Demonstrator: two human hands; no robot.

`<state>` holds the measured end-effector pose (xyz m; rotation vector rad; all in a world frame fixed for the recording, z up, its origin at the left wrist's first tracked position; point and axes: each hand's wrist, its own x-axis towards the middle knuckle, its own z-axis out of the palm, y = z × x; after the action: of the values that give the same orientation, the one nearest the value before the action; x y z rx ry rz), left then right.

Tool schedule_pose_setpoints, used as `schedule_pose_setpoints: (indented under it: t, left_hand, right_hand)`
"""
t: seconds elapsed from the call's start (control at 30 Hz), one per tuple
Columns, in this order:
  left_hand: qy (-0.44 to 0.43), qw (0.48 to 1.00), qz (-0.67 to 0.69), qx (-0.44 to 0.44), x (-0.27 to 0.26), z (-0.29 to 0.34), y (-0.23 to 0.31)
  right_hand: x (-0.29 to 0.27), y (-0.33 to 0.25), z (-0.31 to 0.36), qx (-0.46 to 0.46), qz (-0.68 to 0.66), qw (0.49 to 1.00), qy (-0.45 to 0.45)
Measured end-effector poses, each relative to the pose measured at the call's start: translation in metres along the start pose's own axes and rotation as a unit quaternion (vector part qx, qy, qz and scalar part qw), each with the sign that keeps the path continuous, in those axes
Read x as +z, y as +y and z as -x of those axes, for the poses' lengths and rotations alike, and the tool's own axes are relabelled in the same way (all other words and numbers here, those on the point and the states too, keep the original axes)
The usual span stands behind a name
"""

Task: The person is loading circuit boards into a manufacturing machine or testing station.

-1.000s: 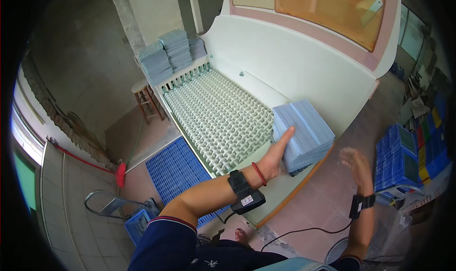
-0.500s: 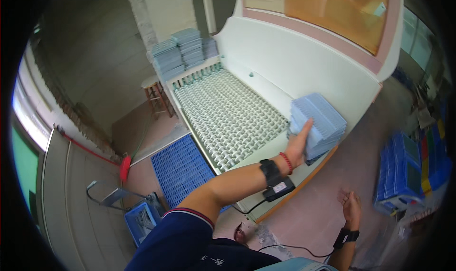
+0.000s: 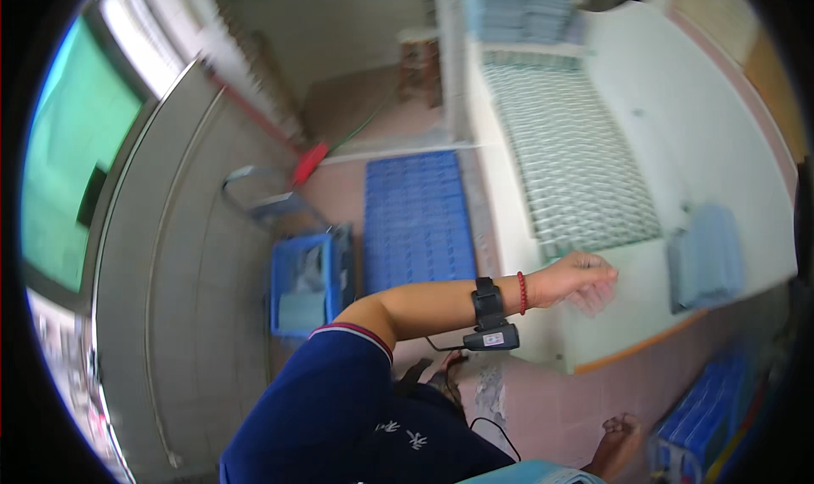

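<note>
My left hand (image 3: pixel 585 280) reaches across the near end of a pale worktop (image 3: pixel 585 331), its fingers loosely bent and blurred, with nothing visible in them. To its right, apart from the fingers, stands a blurred stack of light blue ribbed sheets (image 3: pixel 714 255) against the white side panel. My right hand (image 3: pixel 623 433) hangs low at the lower right, near blue plastic crates (image 3: pixel 704 412). Its fingers look loosely apart and hold nothing I can see. Beyond my left hand, rows of whitish-green rollers (image 3: pixel 577 145) run along the worktop.
More stacked bluish sheets (image 3: pixel 521 13) stand at the roller bed's far end. A blue slatted mat (image 3: pixel 420 221) lies on the floor to the left, beside a blue bin (image 3: pixel 301 289) on a cart. Farther off are a wooden stool (image 3: pixel 420 64) and a red object (image 3: pixel 311 162).
My left hand has let go of the light blue stack and drawn back left from it. The view has swung left. My right hand now appears lower in the picture.
</note>
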<state>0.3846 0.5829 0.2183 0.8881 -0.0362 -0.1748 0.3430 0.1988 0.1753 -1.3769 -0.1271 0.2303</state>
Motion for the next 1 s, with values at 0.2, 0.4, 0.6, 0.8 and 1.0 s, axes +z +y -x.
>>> schedule_pose_setpoints:
  t: [0.2,0.4,0.6,0.8,1.0]
  left_hand:
    - [0.222,0.974,-0.01,-0.029,-0.133,0.188,-0.054]
    - [0.444,0.873,0.2,-0.034,-0.235,0.408,-0.161]
    - [0.539,0.76,0.364,0.009,-0.259,0.561,-0.24]
    - [0.594,0.687,0.418,-0.027,-0.279,0.621,-0.26]
    - [0.6,0.689,0.407,0.028,-0.339,0.641,-0.271]
  right_hand:
    - [0.129,0.032,0.013,0.015,0.003,0.964,-0.264]
    - [0.316,0.088,0.055,0.098,0.057,0.904,-0.412]
    - [0.449,0.182,0.113,0.241,0.106,0.811,-0.523]
    - [0.546,0.235,0.151,0.338,0.177,0.765,-0.519]
    - [0.613,0.317,0.141,0.397,0.214,0.721,-0.526]
